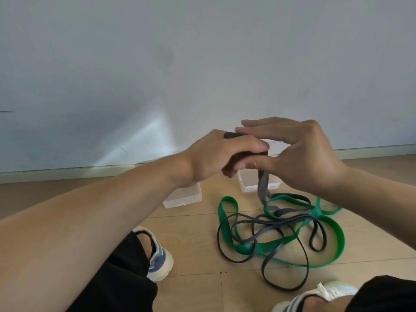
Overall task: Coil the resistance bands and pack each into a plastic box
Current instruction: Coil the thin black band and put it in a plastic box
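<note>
Two bands lie tangled on the floor, and that tangle is where trouble is likeliest. Taking the green band (258, 247) as the landmark: the grey band (263, 183) rises from its far side up into the hands, while the rest of the grey band loops over and across it, nearer the person, in several loose turns. The left hand (216, 156) is closed around the started coil, a dark end showing above its knuckles. The right hand (299, 152) has a looser grip, thumb pressed to the strand under the coil and the other fingers spread flat over the top, so it seems to guide more than clamp.

As I judge it, winding on will drag the grey loops across the green band; if they catch, the green band will be pulled along or the coil will tighten unevenly. Stretch in the strand could also make the coil spring open should the left hand relax, since the right hand alone may not hold it.

Beyond the green band, toward the wall, stand two clear plastic boxes: one box (247, 182) just behind the hanging strand, the other box (184, 198) off to its left. A taut strand swinging sideways could knock the nearer one. Whether either has a lid I cannot tell.
</note>
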Motion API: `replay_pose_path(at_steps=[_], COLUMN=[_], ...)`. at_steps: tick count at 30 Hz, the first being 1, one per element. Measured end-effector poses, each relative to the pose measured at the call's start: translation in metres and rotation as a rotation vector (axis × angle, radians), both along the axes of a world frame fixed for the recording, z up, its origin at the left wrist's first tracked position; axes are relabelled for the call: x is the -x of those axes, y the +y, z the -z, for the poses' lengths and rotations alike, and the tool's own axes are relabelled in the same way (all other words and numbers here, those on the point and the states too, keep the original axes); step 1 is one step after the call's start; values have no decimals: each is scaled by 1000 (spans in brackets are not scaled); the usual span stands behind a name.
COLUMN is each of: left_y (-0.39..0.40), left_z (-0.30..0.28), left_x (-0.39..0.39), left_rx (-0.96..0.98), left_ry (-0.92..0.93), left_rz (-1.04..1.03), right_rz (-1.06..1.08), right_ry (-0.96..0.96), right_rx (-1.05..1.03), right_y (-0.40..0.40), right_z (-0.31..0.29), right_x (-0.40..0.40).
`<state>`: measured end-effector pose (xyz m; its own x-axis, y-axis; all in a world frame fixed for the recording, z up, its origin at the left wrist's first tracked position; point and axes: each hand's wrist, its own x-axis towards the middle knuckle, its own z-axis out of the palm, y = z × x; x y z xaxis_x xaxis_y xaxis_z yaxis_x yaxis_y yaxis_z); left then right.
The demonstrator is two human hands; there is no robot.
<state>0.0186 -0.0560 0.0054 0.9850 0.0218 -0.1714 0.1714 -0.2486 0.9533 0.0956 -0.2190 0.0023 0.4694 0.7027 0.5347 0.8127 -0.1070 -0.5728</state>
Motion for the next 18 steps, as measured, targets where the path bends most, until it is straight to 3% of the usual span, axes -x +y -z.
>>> replay_pose_path(at_steps=[3, 6, 8, 11, 13, 16, 18], left_y=[7, 5, 3, 1, -2, -13, -17], left_z=[3, 4, 2, -3, -2, 8, 7], left_x=[0, 0, -1, 0, 3, 8, 6], left_rx=[265, 369, 273, -17, -171, -267, -245], left_ry=[22, 24, 78, 196, 148, 67, 72], left_rz=[125, 187, 113, -30, -105, -178, -188], right_rz=[-37, -55, -26, 36, 45, 39, 44], right_ry=[130, 308, 251, 183, 130, -42, 36], right_rx=[-3, -29, -17, 28, 56, 87, 81], right_y=[-1, 0, 1, -4, -5, -2, -1], right_z=[-4, -10, -12, -9, -4, 6, 8], right_x=[10, 11, 7, 1, 2, 7, 8])
